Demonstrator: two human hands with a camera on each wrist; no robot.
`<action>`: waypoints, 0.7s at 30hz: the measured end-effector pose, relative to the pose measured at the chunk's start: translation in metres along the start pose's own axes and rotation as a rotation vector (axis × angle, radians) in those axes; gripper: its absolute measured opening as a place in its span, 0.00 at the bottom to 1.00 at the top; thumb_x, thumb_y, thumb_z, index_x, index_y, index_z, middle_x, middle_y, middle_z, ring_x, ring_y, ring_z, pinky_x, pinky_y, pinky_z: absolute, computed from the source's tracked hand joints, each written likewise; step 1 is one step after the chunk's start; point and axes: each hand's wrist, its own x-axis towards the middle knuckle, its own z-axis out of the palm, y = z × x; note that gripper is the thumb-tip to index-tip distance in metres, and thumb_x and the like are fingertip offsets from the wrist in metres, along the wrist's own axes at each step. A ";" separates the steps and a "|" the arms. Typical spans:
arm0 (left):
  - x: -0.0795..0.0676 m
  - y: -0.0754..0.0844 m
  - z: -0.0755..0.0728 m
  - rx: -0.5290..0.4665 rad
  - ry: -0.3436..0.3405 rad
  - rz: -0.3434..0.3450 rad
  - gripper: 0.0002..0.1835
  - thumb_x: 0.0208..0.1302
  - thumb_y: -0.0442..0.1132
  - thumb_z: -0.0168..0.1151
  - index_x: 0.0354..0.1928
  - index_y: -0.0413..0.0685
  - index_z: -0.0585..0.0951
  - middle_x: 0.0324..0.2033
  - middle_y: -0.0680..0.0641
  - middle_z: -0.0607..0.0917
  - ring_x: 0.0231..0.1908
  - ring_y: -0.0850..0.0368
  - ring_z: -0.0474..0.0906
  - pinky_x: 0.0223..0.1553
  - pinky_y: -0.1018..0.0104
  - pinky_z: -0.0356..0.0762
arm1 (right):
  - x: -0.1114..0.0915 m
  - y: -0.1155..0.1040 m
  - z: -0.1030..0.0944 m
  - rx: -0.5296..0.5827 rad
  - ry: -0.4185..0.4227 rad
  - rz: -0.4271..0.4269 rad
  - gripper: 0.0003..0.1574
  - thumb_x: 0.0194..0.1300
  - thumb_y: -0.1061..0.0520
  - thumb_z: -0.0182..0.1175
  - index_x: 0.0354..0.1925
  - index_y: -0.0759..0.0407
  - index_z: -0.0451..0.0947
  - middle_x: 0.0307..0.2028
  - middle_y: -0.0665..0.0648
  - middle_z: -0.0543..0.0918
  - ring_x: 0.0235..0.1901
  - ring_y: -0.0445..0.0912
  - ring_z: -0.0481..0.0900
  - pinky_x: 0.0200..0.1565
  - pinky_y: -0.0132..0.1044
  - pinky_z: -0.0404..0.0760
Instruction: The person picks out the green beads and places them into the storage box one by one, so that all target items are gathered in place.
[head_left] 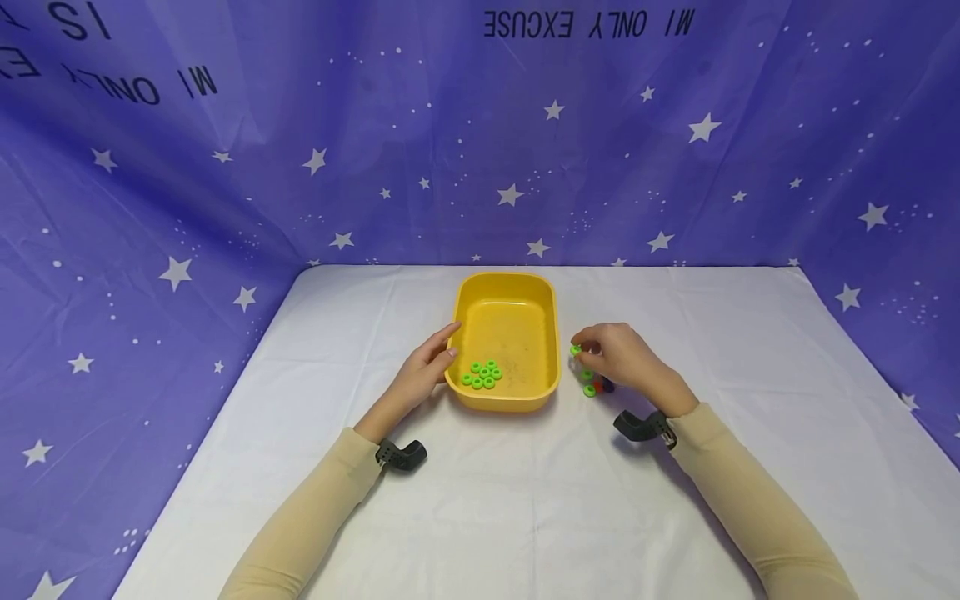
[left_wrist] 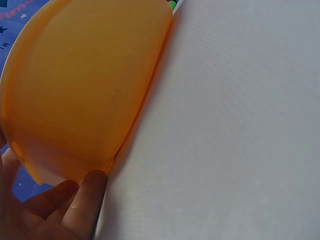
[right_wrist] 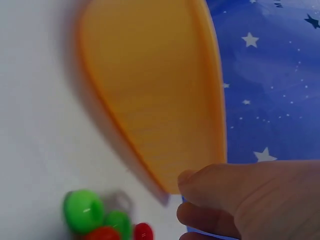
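My left hand [head_left: 420,371] rests against the left side of a yellow plastic tray [head_left: 510,403], its fingers fairly straight. In the left wrist view, fingertips touch the outer wall of the tray [left_wrist: 90,90]. Several small green ring-shaped beads [head_left: 484,372] lie inside, toward the tray's near left corner. Just right of the tray, my right hand [head_left: 618,354] pinches a green bead [head_left: 575,350] between thumb and forefinger above the table. The right wrist view does not show that bead.
Below the right hand lie more green beads [head_left: 589,391], a red bead [head_left: 597,387] and a dark bead [head_left: 608,386], partly hidden. A white cloth covers the table [head_left: 480,500]. Purple star-print curtains [head_left: 450,150] stand behind and at both sides.
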 end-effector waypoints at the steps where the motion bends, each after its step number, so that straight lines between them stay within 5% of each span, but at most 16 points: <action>1: 0.000 0.000 0.000 -0.003 -0.002 0.002 0.29 0.80 0.47 0.48 0.79 0.63 0.60 0.76 0.36 0.65 0.70 0.38 0.71 0.56 0.54 0.87 | 0.001 -0.001 -0.001 0.004 0.004 -0.006 0.16 0.63 0.59 0.68 0.48 0.65 0.87 0.39 0.60 0.90 0.35 0.48 0.84 0.41 0.44 0.89; 11: 0.000 0.000 -0.001 0.002 0.000 -0.009 0.28 0.80 0.47 0.48 0.79 0.66 0.62 0.76 0.38 0.65 0.70 0.40 0.71 0.57 0.54 0.87 | 0.015 -0.018 -0.013 0.030 0.089 -0.079 0.15 0.63 0.59 0.68 0.47 0.65 0.87 0.37 0.60 0.90 0.33 0.48 0.83 0.38 0.43 0.88; 21: 0.000 0.000 0.000 -0.004 0.001 -0.006 0.28 0.80 0.47 0.49 0.79 0.65 0.61 0.77 0.38 0.64 0.71 0.39 0.70 0.57 0.54 0.87 | 0.033 -0.054 -0.010 0.066 0.066 -0.124 0.15 0.63 0.60 0.70 0.47 0.64 0.87 0.38 0.59 0.90 0.36 0.48 0.84 0.40 0.41 0.87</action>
